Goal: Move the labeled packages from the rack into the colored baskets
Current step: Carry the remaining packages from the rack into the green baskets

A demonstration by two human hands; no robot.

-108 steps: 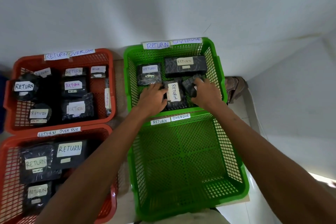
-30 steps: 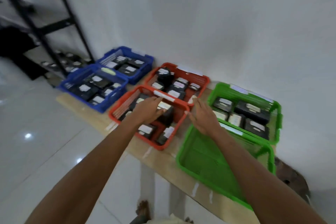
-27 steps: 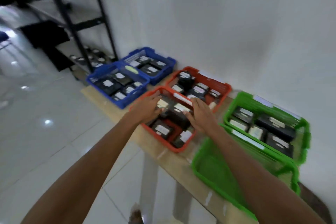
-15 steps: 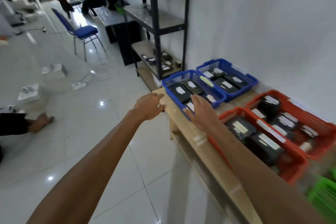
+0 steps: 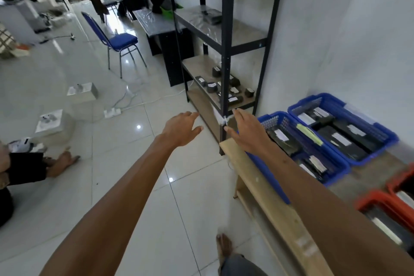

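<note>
Packages [image 5: 212,87] sitting on low rack [image 5: 226,51] shelf, likely light, stiff, slick-wrapped. Your left hand [image 5: 181,129], right hand [image 5: 245,132] hovering empty, fingers spread. Be gripping each across short sides.

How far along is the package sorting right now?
Done: black labeled packages already lie in the blue plastic baskets and orange plastic baskets. In hand: nothing; the left grip and right grip are open, reaching toward the black metal rack. Left: several black packages on its low wooden shelf.

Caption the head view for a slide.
Empty left hand and right hand reach toward packages on the black rack beside blue baskets.
</note>
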